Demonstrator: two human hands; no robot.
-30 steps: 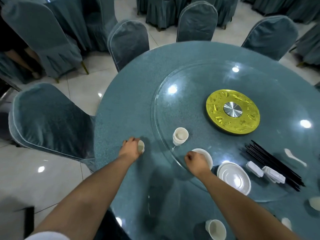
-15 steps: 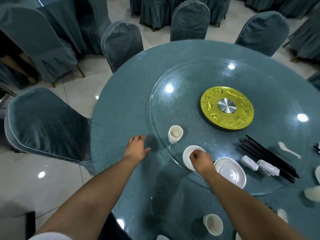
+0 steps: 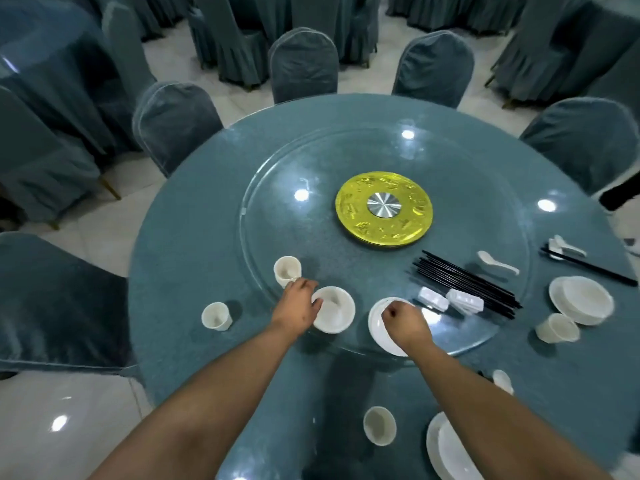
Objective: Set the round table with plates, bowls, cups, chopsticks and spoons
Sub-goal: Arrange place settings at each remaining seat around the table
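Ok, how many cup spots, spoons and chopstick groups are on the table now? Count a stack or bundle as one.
Cups: 4, the first a stack
Spoons: 3
Chopstick groups: 2, a bundle and a pair
Total: 9

A white bowl (image 3: 334, 309) and a stack of white plates (image 3: 384, 336) sit at the near rim of the glass turntable (image 3: 450, 161) on the bench — stacked cups (image 3: 286, 270) behind, a lone cup (image 3: 216, 316) off the glass to the left. Black chopsticks (image 3: 464, 284) lie bundled beside a white spoon (image 3: 497, 262).
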